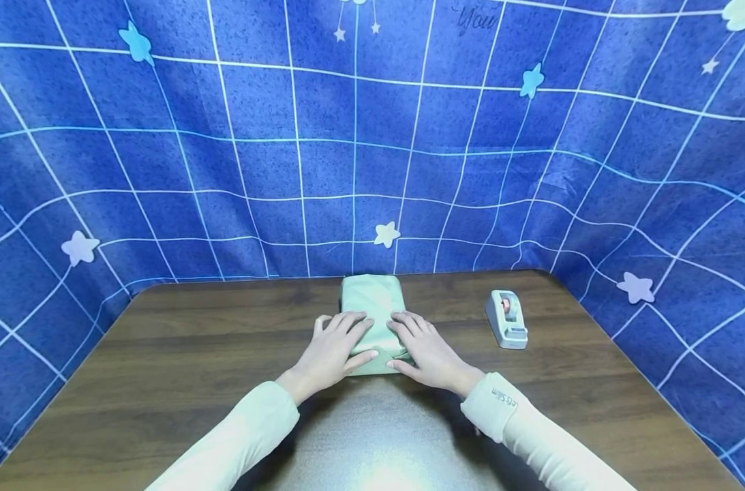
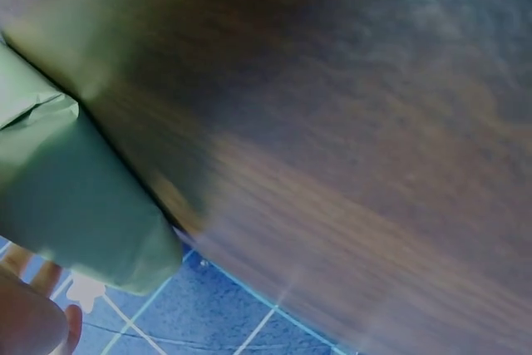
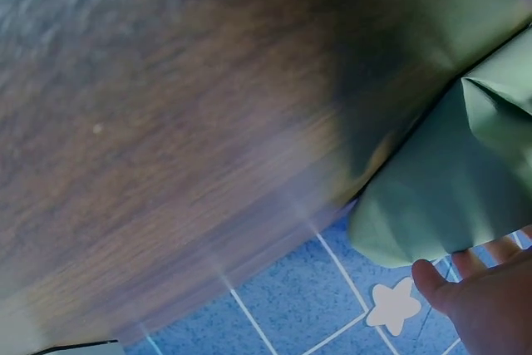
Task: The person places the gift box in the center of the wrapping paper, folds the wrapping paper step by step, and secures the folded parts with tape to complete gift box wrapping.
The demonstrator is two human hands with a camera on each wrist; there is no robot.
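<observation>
A box-like package wrapped in pale green paper (image 1: 375,296) lies on the wooden table, close to its far edge. On the package's left side rests my left hand (image 1: 329,349), fingers spread over the top and thumb near the front edge. My right hand (image 1: 432,353) mirrors it on the right side. Both wrist views show the package's folded side: in the left wrist view the hand (image 2: 33,313) is at the lower left corner, and in the right wrist view the hand (image 3: 495,301) touches its top. The underside of the package is hidden.
A white tape dispenser (image 1: 507,320) with a small roll stands to the right on the table (image 1: 225,341). Behind and at both sides hangs a blue curtain (image 1: 323,170) with white grid lines and stars. Light glares on the near part of the tabletop.
</observation>
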